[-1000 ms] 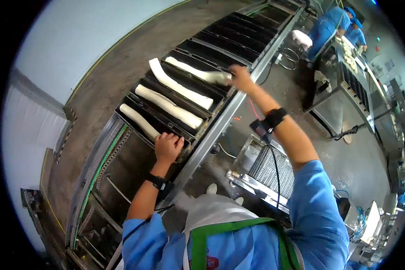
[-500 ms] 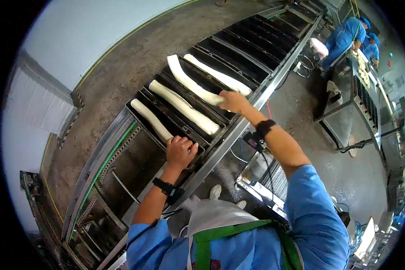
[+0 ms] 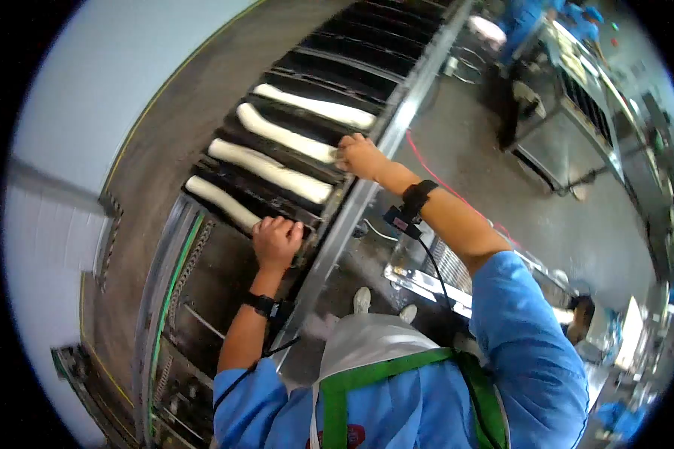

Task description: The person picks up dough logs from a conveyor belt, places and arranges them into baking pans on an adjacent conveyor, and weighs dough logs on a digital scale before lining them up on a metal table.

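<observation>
Four long white rolls lie across black trays on a conveyor. My left hand (image 3: 277, 241) has its fingers curled over the near end of the lowest roll (image 3: 221, 200). The second roll (image 3: 271, 169) lies untouched in its tray between my hands. At the near end of the third roll (image 3: 284, 138), my right hand (image 3: 359, 156) has its fingers closed on the tip, which they partly hide. Beyond it, the fourth roll (image 3: 314, 108) rests in its tray with no hand on it.
A metal rail (image 3: 408, 108) edges the conveyor on my side. More black trays (image 3: 352, 45) continue up the line. A metal table (image 3: 558, 142) stands at the right, with blue-clothed people (image 3: 520, 26) beyond it. A perforated metal piece (image 3: 442, 262) is below my right forearm.
My right hand has gone from the fourth roll's near end to the third roll's. The third roll's far end has settled lower and farther into its tray. My left hand stays on the lowest roll.
</observation>
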`<state>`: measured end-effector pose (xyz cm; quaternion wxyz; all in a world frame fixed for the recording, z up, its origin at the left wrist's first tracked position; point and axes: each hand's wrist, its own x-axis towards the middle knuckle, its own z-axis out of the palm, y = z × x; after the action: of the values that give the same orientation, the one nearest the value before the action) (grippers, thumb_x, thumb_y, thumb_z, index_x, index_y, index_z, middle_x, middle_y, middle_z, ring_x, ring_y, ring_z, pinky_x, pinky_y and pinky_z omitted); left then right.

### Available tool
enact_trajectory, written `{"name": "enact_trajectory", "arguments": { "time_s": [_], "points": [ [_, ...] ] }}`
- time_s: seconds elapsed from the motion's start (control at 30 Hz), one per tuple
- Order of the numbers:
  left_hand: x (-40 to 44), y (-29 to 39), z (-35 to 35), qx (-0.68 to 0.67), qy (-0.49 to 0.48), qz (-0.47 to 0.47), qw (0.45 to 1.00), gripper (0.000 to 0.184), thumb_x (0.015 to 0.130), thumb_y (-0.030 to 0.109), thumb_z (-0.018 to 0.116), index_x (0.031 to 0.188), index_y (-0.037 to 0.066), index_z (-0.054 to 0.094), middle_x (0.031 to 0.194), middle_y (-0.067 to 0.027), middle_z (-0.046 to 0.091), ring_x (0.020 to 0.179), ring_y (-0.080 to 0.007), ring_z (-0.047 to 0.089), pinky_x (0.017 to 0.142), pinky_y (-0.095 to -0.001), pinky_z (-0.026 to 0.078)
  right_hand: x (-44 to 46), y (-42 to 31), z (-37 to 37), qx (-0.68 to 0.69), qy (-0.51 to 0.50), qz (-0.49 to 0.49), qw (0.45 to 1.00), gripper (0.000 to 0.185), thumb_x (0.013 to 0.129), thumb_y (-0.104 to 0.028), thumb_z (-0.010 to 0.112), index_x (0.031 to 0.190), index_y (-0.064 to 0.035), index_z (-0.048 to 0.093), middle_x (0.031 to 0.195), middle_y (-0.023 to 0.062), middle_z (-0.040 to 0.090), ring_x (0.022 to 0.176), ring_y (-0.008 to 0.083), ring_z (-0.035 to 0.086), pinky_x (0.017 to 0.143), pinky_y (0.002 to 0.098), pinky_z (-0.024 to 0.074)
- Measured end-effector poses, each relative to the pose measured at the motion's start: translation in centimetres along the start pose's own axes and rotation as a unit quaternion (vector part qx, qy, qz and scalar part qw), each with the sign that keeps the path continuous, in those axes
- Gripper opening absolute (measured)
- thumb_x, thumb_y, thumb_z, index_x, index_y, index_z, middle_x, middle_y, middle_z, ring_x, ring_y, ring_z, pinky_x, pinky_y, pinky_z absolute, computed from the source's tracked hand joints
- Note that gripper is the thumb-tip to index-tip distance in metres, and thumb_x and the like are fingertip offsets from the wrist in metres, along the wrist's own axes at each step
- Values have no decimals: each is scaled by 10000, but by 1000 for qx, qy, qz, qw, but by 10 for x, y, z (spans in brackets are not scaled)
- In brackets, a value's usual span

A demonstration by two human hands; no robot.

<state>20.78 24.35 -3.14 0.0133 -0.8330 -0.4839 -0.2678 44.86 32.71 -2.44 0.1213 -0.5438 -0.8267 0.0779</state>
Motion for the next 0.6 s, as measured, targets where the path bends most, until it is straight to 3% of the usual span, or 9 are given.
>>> {"name": "enact_trajectory", "arguments": {
  "time_s": [0.07, 0.1, 0.2, 0.27, 0.33, 0.37, 0.43, 0.5, 0.6],
  "points": [
    [9, -5, 19, -24, -5, 20, 999, 194, 682, 204, 558, 553, 58, 555, 594, -69, 518, 634, -266, 485, 621, -382, 377, -30, 15, -17, -36, -35, 49, 998, 125, 727, -204, 522, 805, -136, 593, 959, 18, 497, 934, 230, 424, 725, 401, 376],
    [7, -15, 30, -16, 25, 45, 999, 149, 664, 175, 578, 565, 64, 572, 607, -87, 531, 617, -275, 497, 576, -387, 389, -51, 24, -25, -44, 10, 4, 999, 128, 732, -218, 513, 778, -119, 579, 927, 21, 502, 929, 223, 424, 712, 407, 371],
    [29, 22, 30, -20, -10, 60, 998, 76, 686, 98, 566, 638, 47, 596, 593, -129, 520, 578, -289, 496, 554, -396, 394, -151, 84, -28, -53, 11, 135, 989, 287, 723, -273, 530, 982, -149, 541, 991, 62, 453, 973, 245, 386, 769, 416, 358],
    [5, 12, 24, 32, -24, 48, 998, 186, 760, 158, 520, 683, 1, 583, 684, -123, 558, 653, -291, 495, 600, -386, 393, -227, 113, -30, -72, -55, 212, 973, 391, 680, -280, 580, 1046, -165, 509, 1012, 79, 444, 987, 262, 387, 763, 422, 376],
    [-9, 17, 17, 33, -90, 17, 995, 264, 806, 218, 472, 750, -10, 592, 738, -125, 568, 711, -281, 497, 629, -383, 394, -327, 126, -56, -85, -120, 345, 927, 486, 631, -265, 627, 1087, -178, 481, 1042, 103, 435, 998, 281, 399, 742, 429, 402],
    [-11, 32, 15, 18, -99, 12, 995, 301, 824, 244, 444, 789, -17, 589, 768, -136, 567, 727, -282, 496, 639, -384, 394, -390, 140, -45, -133, -62, 380, 913, 540, 606, -245, 650, 1107, -182, 459, 1066, 117, 426, 998, 293, 413, 724, 433, 417],
    [-15, 42, 14, 25, -135, 7, 990, 401, 857, 315, 378, 869, -34, 575, 850, -160, 553, 758, -294, 498, 665, -391, 393, -481, 135, -60, -119, -138, 509, 841, 605, 597, -242, 658, 1150, -198, 416, 1109, 108, 413, 1040, 303, 396, 758, 472, 389],
    [-15, 45, 20, 26, -140, -13, 990, 421, 857, 335, 369, 887, -33, 571, 873, -164, 544, 768, -299, 497, 669, -388, 394, -541, 127, -59, -91, -169, 576, 795, 637, 627, -240, 640, 1199, -228, 360, 1218, 97, 332, 1109, 309, 328, 807, 526, 319],
    [-29, 47, 16, 29, -135, -49, 989, 453, 852, 371, 363, 935, -30, 557, 909, -179, 524, 790, -306, 497, 678, -385, 392, -586, 112, -53, -136, -162, 603, 769, 582, 638, -222, 635, 1163, -212, 384, 1218, 79, 331, 1094, 304, 339, 775, 513, 357]
  ]
}}
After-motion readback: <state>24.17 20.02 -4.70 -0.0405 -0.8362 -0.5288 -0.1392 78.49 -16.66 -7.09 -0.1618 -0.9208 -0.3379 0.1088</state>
